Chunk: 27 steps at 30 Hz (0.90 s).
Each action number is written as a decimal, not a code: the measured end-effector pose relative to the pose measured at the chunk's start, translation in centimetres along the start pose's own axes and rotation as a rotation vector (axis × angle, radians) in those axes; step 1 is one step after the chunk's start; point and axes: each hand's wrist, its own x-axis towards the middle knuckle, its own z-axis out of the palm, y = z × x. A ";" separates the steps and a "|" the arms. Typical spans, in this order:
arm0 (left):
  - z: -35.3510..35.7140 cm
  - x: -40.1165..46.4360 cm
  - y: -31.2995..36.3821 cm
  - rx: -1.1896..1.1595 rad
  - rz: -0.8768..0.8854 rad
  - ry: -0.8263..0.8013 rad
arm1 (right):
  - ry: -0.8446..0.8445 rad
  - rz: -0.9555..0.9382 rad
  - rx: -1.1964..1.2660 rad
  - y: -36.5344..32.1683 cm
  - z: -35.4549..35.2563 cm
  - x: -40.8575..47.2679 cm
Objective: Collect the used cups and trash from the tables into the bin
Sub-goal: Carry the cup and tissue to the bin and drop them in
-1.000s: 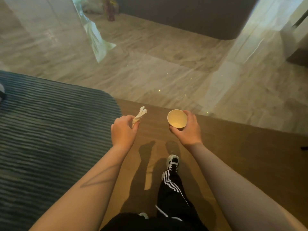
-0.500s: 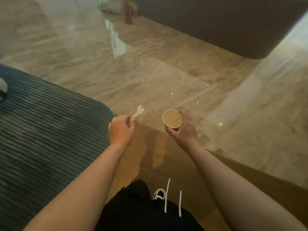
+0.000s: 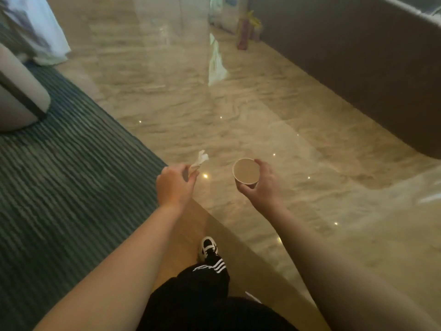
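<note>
Over glossy marble floor (image 3: 238, 120), left hand (image 3: 175, 185) pinches a crumpled napkin (image 3: 199, 161); right hand (image 3: 265, 185) clasps a paper cup (image 3: 245, 170).

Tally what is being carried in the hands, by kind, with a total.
Paper cups: 1, the paper cup in the right hand
Crumpled napkins: 1, the crumpled napkin in the left hand
Total: 2

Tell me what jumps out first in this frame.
Two bare arms reach forward mid-frame: the right hand holds an open paper cup upright, and the left hand pinches a crumpled napkin. Below them a shoe steps toward the glossy marble floor, with a striped dark carpet on the left. No bin is in view.
</note>
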 end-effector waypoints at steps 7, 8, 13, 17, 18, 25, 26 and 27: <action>0.3 13.1 1.9 0.034 -0.037 0.100 | -0.059 -0.056 0.033 -3.8 0.6 14.5; 0.4 14.5 1.9 0.042 -0.052 0.107 | -0.070 -0.065 0.034 -4.2 0.8 16.0; 1.1 20.5 1.1 0.054 -0.138 0.138 | -0.134 -0.104 0.073 -5.8 2.1 24.3; 2.4 26.6 0.7 0.081 -0.189 0.202 | -0.140 -0.181 0.021 -6.9 3.6 32.2; 2.8 28.5 0.7 0.084 -0.202 0.218 | -0.150 -0.192 0.017 -7.2 3.9 34.4; 5.5 43.8 2.2 0.091 -0.299 0.302 | -0.254 -0.320 0.038 -9.7 4.3 51.8; 5.5 45.8 2.4 0.094 -0.319 0.319 | -0.271 -0.340 0.027 -10.2 4.3 54.1; 5.5 47.7 2.6 0.096 -0.337 0.342 | -0.287 -0.358 0.022 -10.8 4.4 56.3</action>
